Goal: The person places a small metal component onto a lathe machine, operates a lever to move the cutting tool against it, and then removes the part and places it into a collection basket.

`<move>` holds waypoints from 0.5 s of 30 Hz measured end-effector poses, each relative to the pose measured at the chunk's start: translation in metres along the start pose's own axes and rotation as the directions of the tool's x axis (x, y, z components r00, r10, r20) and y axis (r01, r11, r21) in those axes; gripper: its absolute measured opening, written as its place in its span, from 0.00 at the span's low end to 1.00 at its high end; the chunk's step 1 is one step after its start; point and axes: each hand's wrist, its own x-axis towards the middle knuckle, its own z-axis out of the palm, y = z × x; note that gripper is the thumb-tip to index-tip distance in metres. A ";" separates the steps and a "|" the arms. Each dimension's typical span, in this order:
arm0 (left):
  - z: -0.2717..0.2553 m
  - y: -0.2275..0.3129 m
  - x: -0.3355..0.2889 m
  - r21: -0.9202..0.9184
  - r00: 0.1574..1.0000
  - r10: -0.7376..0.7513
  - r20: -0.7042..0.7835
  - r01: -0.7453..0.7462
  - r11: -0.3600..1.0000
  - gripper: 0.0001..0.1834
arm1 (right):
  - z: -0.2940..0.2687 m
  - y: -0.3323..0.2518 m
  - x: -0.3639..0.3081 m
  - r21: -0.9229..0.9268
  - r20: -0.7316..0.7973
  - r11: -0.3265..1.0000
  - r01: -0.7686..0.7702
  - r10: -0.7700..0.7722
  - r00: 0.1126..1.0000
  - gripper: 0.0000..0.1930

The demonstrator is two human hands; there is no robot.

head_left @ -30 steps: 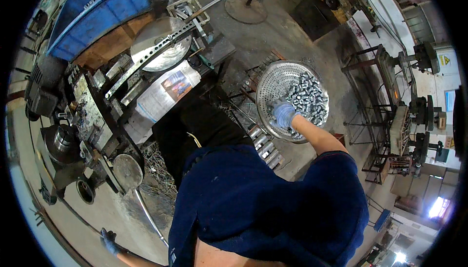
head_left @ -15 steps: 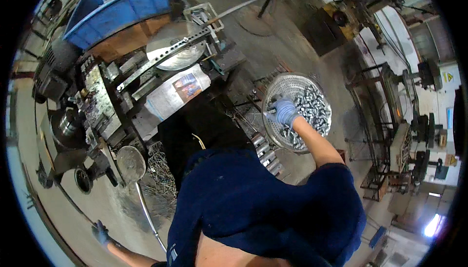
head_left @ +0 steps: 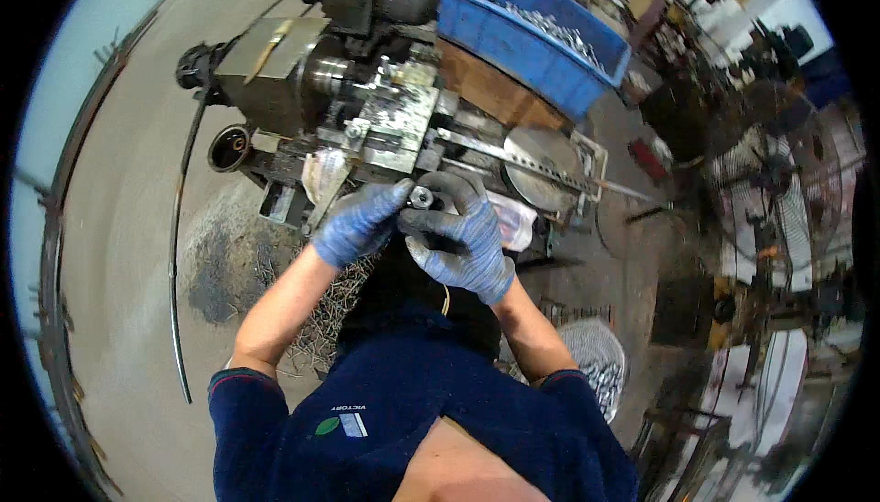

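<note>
My two gloved hands meet in front of my body, close to the near side of a small lathe [head_left: 385, 126]. Between them is a small silvery metal cylinder [head_left: 422, 197] with a hole in its end. My right hand [head_left: 463, 231] curls around it, with fingers above and thumb below. The fingertips of my left hand [head_left: 359, 220] close on its left side. Whether more pieces lie inside the right palm is hidden. Both gloves are blue-grey knit with dirty grey fingers.
A blue bin [head_left: 536, 48] of metal pieces stands behind the lathe. At the lower right, a round perforated basket [head_left: 587, 342] holds more pieces. Metal shavings [head_left: 321, 319] are piled left of my legs. A long rod [head_left: 179, 291] extends over the floor at left.
My right hand has left the basket of metal pieces, and my left hand has come in from the far lower left. They now meet at a metal cylinder. My view has swung left toward the lathe.
</note>
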 end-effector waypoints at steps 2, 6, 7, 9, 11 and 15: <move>0.004 -0.011 -0.001 -0.231 0.996 0.019 -0.086 -0.038 0.972 0.20 | 0.008 0.003 0.000 -0.029 0.013 0.999 -0.027 0.028 1.000 0.15; 0.000 0.009 -0.011 0.203 0.971 0.116 -0.208 -0.074 0.976 0.20 | 0.008 -0.008 0.008 -0.049 0.089 0.999 0.009 -0.005 0.996 0.15; -0.002 0.016 -0.013 0.376 0.966 0.146 -0.213 -0.057 0.925 0.20 | 0.010 -0.009 0.011 -0.057 0.127 0.998 0.007 0.001 0.992 0.16; -0.012 0.016 -0.012 0.514 0.941 0.233 -0.246 -0.078 0.854 0.20 | 0.014 -0.011 0.018 -0.078 0.200 0.997 -0.002 0.018 0.980 0.17; -0.018 0.027 -0.014 0.623 0.935 0.277 -0.221 -0.083 0.777 0.19 | 0.016 -0.010 0.029 -0.111 0.241 0.993 0.049 -0.021 0.970 0.17; -0.038 0.043 -0.023 0.720 0.935 0.287 -0.206 -0.054 0.692 0.19 | 0.024 -0.005 0.059 -0.080 0.356 0.994 0.079 -0.045 0.933 0.16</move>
